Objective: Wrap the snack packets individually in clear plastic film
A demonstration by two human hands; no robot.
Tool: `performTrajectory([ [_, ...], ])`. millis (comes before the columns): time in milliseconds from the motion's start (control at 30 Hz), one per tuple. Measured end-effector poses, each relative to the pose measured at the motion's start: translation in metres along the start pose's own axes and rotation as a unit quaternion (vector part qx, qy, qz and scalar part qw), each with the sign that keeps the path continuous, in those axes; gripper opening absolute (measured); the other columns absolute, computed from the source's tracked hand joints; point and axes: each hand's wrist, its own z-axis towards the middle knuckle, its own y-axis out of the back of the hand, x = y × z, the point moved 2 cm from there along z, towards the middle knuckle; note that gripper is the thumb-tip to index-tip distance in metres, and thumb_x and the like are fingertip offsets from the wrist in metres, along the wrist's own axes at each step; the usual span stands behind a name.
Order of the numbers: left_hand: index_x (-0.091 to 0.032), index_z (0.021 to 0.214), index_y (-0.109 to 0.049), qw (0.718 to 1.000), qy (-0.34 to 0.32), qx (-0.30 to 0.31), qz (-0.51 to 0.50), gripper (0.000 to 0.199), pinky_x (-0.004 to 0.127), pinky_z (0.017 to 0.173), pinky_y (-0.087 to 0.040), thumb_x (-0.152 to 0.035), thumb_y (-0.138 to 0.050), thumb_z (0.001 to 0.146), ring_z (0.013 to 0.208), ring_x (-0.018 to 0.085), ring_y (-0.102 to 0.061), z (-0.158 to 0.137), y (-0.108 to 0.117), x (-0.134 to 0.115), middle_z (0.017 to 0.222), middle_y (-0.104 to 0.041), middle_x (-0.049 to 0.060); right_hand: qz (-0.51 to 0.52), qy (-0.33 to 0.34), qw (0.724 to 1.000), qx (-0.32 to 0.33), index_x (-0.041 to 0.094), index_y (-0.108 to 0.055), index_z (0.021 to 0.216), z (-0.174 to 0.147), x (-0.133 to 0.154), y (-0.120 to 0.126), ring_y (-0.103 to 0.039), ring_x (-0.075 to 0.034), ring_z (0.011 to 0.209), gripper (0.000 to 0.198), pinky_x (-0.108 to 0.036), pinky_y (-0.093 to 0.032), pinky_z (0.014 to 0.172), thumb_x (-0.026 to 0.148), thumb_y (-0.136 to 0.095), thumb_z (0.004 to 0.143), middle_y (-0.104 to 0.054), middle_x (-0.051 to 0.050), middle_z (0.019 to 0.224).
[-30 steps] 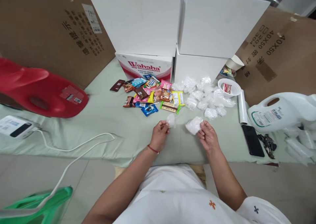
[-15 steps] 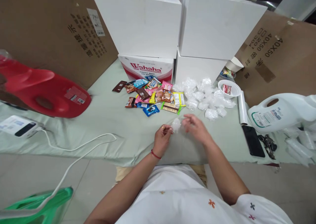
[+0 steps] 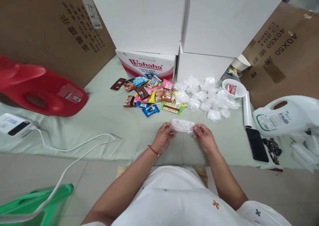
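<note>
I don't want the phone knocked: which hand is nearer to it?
The right hand. It is left of the phone, with tablecloth between; the left hand is farther left, at the other end of the crumpled clear plastic both hold.

Whitish plastic wrap [image 3: 183,126]; red jug [image 3: 51,84]; pale green tablecloth [image 3: 134,136].

Left hand [image 3: 162,138], right hand [image 3: 205,139] pinched crinkled clear plastic [image 3: 183,125] at both ends; snack packets [image 3: 142,92] lay just beyond grip!

Green-clothed table [image 3: 134,136]: snack packets [image 3: 151,94], plastic bundles [image 3: 200,95], phone [image 3: 257,145], keys [image 3: 273,149].
</note>
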Motion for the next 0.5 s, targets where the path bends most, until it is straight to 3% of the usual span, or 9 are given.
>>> performTrajectory([
  [33,-0.021,0.083,-0.056,1.000,-0.004,-0.002,0.009,0.048,0.022,0.064,-0.048,-0.047,-0.090,0.061,0.070,0.010,-0.061,0.000,-0.002,0.000,0.077,-0.060,-0.005,-0.063,0.069,0.995,-0.034,0.023,-0.071,0.098,-0.003,0.002,0.000,-0.060,-0.022,0.085,0.043,-0.037,-0.055,0.073,0.059,-0.079,0.077,-0.067,-0.007,0.093],
  [100,-0.020,0.082,-0.056,0.999,-0.011,0.001,0.033,0.046,0.021,0.061,-0.045,-0.046,-0.090,0.063,0.067,0.010,-0.060,-0.001,-0.006,-0.002,0.072,-0.059,-0.005,-0.189,0.213,0.957,-0.047,0.026,-0.071,0.113,-0.009,0.009,-0.004,-0.058,-0.029,0.110,0.045,-0.048,-0.052,0.093,0.055,-0.080,0.079,-0.067,-0.011,0.115],
  [133,-0.020,0.080,-0.057,0.999,-0.012,0.006,0.041,0.045,0.020,0.060,-0.043,-0.045,-0.089,0.064,0.064,0.009,-0.058,-0.002,-0.007,-0.003,0.070,-0.059,-0.005,-0.237,0.268,0.934,-0.020,0.028,-0.071,0.117,-0.011,0.012,-0.008,-0.054,-0.031,0.118,0.045,-0.051,-0.048,0.101,0.051,-0.081,0.079,-0.066,-0.011,0.122],
  [200,-0.020,0.078,-0.057,0.999,-0.004,0.023,0.040,0.042,0.021,0.058,-0.041,-0.042,-0.089,0.064,0.060,0.008,-0.056,-0.004,-0.010,-0.003,0.067,-0.058,-0.005,-0.284,0.320,0.902,0.059,0.031,-0.075,0.112,-0.012,0.016,-0.015,-0.053,-0.032,0.119,0.030,-0.053,-0.043,0.106,0.045,-0.076,0.086,-0.070,-0.009,0.118],
  [233,-0.019,0.078,-0.057,0.999,0.002,0.031,0.033,0.040,0.021,0.057,-0.040,-0.040,-0.089,0.064,0.059,0.008,-0.055,-0.004,-0.011,-0.003,0.066,-0.058,-0.005,-0.283,0.321,0.899,0.088,0.031,-0.077,0.105,-0.011,0.017,-0.017,-0.056,-0.031,0.114,0.020,-0.052,-0.044,0.104,0.042,-0.071,0.090,-0.072,-0.008,0.109],
  [300,-0.019,0.078,-0.058,0.999,0.017,0.045,0.018,0.037,0.021,0.057,-0.040,-0.036,-0.087,0.064,0.058,0.009,-0.054,-0.005,-0.010,-0.003,0.065,-0.060,-0.004,-0.245,0.291,0.918,0.110,0.030,-0.077,0.094,-0.007,0.017,-0.017,-0.059,-0.028,0.100,0.018,-0.048,-0.048,0.095,0.041,-0.063,0.095,-0.072,-0.007,0.092],
  [400,-0.019,0.078,-0.058,0.999,0.033,0.040,-0.008,0.035,0.021,0.056,-0.040,-0.031,-0.086,0.061,0.058,0.009,-0.054,-0.005,-0.005,-0.002,0.066,-0.061,-0.002,-0.126,0.173,0.970,0.115,0.027,-0.074,0.089,-0.002,0.011,-0.013,-0.059,-0.022,0.079,0.024,-0.038,-0.051,0.077,0.049,-0.067,0.092,-0.068,-0.003,0.082],
  [500,-0.019,0.079,-0.056,0.999,0.037,0.010,-0.011,0.039,0.019,0.054,-0.040,-0.034,-0.087,0.061,0.059,0.008,-0.054,-0.008,-0.001,0.000,0.067,-0.061,-0.003,-0.010,0.069,0.993,0.091,0.025,-0.071,0.086,-0.004,0.003,-0.011,-0.054,-0.016,0.065,0.031,-0.030,-0.048,0.064,0.056,-0.073,0.084,-0.062,0.000,0.075],
])
